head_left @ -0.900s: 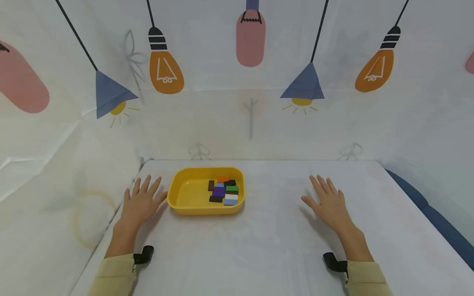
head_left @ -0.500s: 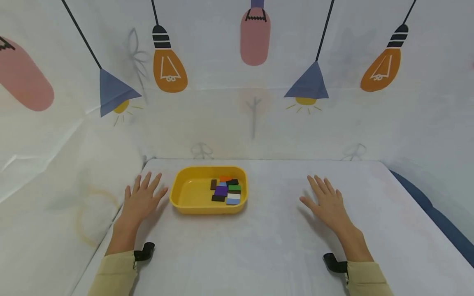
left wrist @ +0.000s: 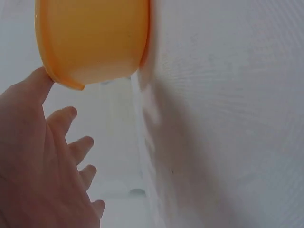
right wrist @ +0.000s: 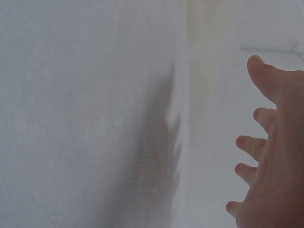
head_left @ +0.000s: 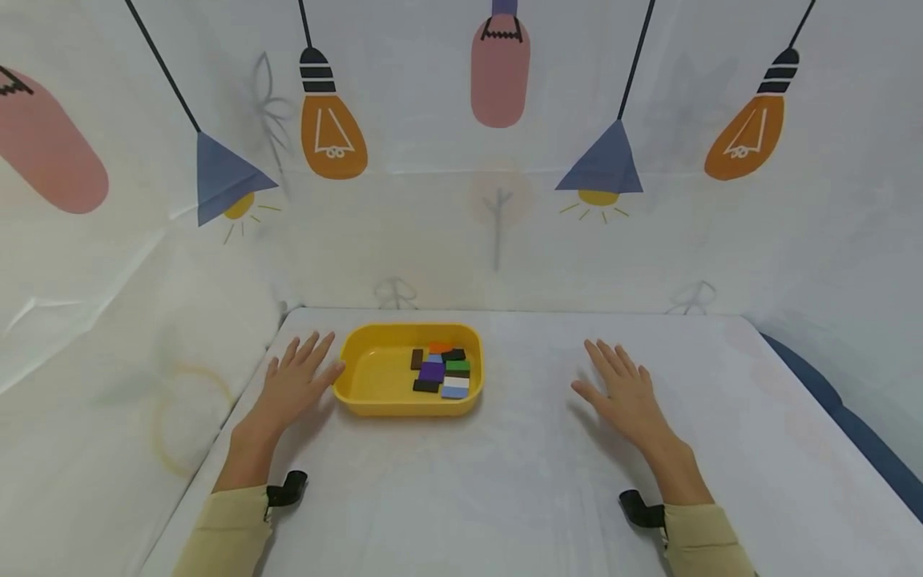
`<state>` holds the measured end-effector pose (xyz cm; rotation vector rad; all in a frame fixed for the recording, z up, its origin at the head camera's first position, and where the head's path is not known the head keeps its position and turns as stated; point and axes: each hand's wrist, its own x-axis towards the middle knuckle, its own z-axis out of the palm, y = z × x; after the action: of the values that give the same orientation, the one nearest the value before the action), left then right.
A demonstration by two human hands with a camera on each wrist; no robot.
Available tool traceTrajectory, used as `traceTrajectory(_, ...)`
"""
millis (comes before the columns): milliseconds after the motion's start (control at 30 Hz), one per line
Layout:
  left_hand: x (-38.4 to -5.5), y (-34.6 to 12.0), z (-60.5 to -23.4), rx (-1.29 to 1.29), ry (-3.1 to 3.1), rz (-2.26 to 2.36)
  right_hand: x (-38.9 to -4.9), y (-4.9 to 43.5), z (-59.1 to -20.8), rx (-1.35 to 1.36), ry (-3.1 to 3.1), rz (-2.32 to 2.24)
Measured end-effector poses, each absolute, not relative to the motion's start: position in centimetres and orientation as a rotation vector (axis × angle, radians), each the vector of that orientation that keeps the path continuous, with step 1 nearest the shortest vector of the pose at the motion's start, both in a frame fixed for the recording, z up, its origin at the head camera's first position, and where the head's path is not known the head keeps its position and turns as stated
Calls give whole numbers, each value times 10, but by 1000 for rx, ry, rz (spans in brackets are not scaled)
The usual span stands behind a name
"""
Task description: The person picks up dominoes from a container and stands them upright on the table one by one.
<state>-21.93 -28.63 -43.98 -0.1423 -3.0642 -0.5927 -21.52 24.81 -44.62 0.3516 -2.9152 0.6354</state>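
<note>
A yellow tray (head_left: pixel 368 407) stands on the white table, left of the middle in the head view. Grouped in its right half are several small flat blocks, among them a purple block (head_left: pixel 432 372), a green block (head_left: pixel 457 365), an orange block (head_left: pixel 441 348), a white block (head_left: pixel 456 382) and a brown block (head_left: pixel 417 359). My left hand (head_left: pixel 294 389) is spread palm down just left of the tray, its thumb tip right at the rim. In the left wrist view that thumb overlaps the tray's edge. My right hand (head_left: pixel 626 401) hovers over the table to the right, fingers spread, holding nothing.
The white table (head_left: pixel 519 481) ends at a pale cloth wall (head_left: pixel 461 232) printed with lamps and bulbs. Dark blue fabric (head_left: pixel 829 393) lies beyond the table's right edge. Each wrist carries a black camera mount, such as the left mount (head_left: pixel 288 489).
My left hand has moved right, toward the tray's left rim. My right hand has shifted a little left. The head view has turned slightly; the blocks keep their arrangement.
</note>
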Motion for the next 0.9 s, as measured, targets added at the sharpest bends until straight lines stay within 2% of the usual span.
traceTrajectory(500,-222,-280,-446,-349,-3031,-729,-218,239,-443,399,-2904,658)
traceTrajectory(900,-222,-275,-448,-310,-3066,-818,-223,224,-439,484,-2895,759)
